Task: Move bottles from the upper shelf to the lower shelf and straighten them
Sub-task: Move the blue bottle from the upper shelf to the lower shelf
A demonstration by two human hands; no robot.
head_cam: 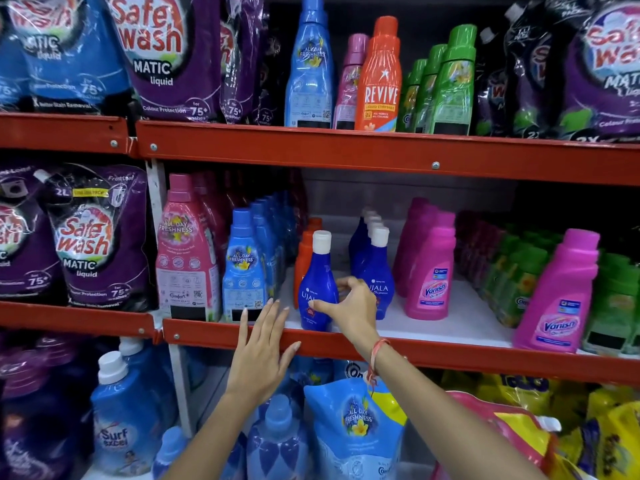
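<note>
The lower shelf (450,332) carries rows of bottles; a lone dark blue Ujala bottle (317,289) stands tilted at its front edge, apart from its row (372,265). The step looks like straightening. The right hand (349,306) curls loosely around it, grip not yet clenched. The left hand (265,344) lies flat, released, against the shelf edge. Next, seemingly: close, upright it, align.

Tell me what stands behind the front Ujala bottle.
Behind the front Ujala bottle stand orange bottles, partly covered by it; how many cannot be seen.

Bare forearms; orange thread bracelet (375,355) on right wrist.
</note>
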